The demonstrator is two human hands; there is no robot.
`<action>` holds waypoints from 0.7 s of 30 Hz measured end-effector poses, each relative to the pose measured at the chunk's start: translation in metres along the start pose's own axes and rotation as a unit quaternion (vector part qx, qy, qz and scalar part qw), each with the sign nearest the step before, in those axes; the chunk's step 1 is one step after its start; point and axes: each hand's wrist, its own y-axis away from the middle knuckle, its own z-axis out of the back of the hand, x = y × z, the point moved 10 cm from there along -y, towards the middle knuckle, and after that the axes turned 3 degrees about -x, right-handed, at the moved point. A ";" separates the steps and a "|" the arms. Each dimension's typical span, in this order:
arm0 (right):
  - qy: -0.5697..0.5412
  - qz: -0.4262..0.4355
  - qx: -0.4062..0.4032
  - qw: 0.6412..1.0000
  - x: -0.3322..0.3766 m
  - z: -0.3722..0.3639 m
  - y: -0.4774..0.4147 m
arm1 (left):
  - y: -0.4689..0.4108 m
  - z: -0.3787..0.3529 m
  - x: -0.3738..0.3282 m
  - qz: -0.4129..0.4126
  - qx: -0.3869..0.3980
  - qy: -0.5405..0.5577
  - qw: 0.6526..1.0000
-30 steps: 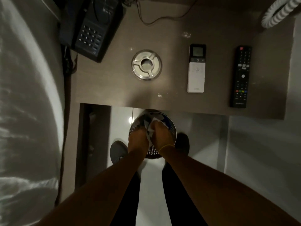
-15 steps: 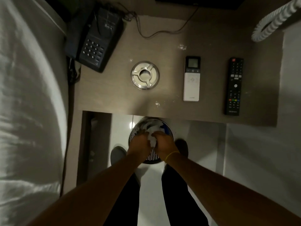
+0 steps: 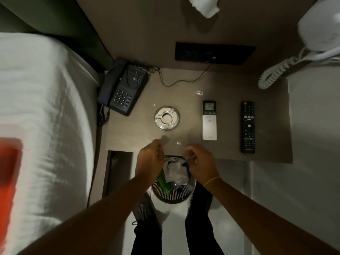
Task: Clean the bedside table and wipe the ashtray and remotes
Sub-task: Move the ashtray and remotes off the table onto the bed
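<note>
Below, hands seemingly empty, bin underneath

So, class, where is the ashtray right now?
In the head view, the ashtray sits on the table, between the phone on its left and the white remote on its right.

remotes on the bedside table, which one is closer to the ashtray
The white remote with the small screen at its top. It lies just right of the round metal ashtray; the black remote lies farther right, beyond it.
</note>
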 end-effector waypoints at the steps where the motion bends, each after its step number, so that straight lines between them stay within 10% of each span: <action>1: 0.001 -0.002 -0.005 1.000 0.002 0.004 -0.004 | -0.004 0.005 -0.002 0.004 -0.004 0.012 1.000; 21: 0.135 -0.202 -0.203 0.949 -0.055 0.046 -0.079 | -0.102 -0.023 -0.059 0.008 0.109 -0.168 0.980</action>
